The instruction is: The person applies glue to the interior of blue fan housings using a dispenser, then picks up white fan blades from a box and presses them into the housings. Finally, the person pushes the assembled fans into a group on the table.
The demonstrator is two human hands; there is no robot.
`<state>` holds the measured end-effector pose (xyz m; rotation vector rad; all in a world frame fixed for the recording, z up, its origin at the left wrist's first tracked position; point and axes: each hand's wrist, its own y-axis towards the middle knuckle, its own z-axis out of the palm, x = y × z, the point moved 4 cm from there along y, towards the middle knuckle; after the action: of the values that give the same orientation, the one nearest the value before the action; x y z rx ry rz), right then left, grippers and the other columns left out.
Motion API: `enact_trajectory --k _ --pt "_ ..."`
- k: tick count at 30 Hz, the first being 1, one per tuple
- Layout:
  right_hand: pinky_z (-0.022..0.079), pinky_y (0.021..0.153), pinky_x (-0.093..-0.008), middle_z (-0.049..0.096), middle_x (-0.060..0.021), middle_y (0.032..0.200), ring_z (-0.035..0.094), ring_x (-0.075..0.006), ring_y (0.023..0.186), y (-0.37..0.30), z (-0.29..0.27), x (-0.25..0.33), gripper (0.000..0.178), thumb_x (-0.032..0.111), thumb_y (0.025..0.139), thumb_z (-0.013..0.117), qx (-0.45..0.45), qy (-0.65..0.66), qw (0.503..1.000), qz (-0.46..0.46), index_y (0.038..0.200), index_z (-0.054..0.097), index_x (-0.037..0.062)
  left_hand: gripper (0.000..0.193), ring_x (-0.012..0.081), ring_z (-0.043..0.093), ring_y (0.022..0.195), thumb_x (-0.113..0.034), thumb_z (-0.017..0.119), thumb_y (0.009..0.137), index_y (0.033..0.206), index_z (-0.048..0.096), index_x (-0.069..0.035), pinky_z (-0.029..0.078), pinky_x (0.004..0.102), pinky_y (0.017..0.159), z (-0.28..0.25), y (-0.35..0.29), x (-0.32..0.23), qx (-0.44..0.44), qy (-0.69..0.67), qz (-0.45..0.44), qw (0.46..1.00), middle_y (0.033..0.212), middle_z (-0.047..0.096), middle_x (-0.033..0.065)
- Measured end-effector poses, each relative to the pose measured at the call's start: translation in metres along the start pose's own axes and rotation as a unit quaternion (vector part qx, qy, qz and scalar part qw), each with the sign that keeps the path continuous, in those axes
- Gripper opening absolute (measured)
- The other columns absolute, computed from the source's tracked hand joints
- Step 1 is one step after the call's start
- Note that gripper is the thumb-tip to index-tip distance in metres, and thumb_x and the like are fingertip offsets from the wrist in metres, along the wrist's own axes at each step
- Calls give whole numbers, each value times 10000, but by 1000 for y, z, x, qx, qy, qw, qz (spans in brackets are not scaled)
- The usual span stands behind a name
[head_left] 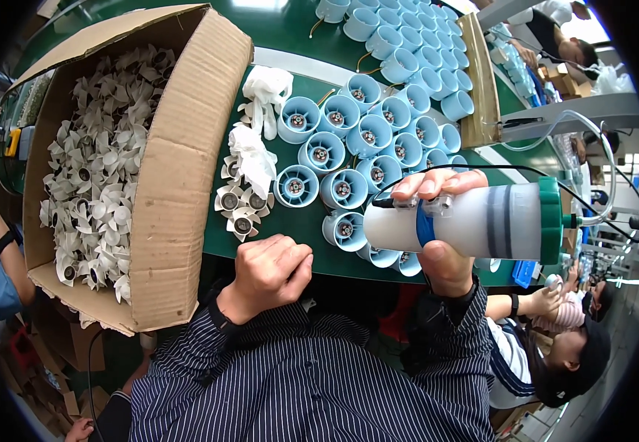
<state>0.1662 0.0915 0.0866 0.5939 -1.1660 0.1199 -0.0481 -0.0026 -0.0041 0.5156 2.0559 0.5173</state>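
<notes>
In my right hand [441,221] is a thick white glue syringe [467,225] with a green cap, held on its side. A blue band goes round its barrel, and a clear hose leaves the cap. My left hand [269,274] is curled closed above the table's front edge; its fingers hide whatever may be inside. Light-blue round fan housings [321,152], with small motors in their centres, stand in rows beyond the hands. Several loose white fan blades [243,219] lie beyond my left hand, next to crumpled white gloves [253,158].
A big open cardboard box [179,173] full of white fan blades [91,177] stands at the left. More light-blue housings [400,65] fill the far table beside a wooden strip [475,81]. Coworkers sit at both sides. The clear hose [605,158] loops at the right.
</notes>
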Motion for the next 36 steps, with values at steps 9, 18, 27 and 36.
enact_trajectory --k 9,18,27,36 --pt "536 1103 -514 616 -138 1282 652 -301 1231 41 38 -24 658 135 866 927 34 23 999 -17 1359 493 88 138 248 634 549 15 763 794 902 693 -35 506 360 508 -11 -7 2 1 -7 -2 1000 684 624 70" --pt "473 1155 -502 584 -83 1295 605 -294 1279 52 61 -54 611 226 895 901 -7 -7 999 44 1366 523 132 101 246 659 574 8 769 793 866 710 -28 522 358 521 -25 -11 8 -9 -24 -7 1000 701 639 75" --pt "466 1166 -504 585 -84 1301 605 -292 1284 57 65 -63 609 216 896 895 -11 -8 999 45 1370 523 128 100 253 662 574 6 775 787 864 718 -18 530 364 520 -30 -13 11 0 -20 -14 1000 700 648 80" --pt "465 1167 -505 586 -86 1316 604 -295 1294 56 65 -61 611 216 894 892 -5 -17 999 40 1372 520 131 91 252 662 571 3 778 782 850 718 -13 527 366 512 -30 -12 11 -6 -25 -11 1000 697 656 85"
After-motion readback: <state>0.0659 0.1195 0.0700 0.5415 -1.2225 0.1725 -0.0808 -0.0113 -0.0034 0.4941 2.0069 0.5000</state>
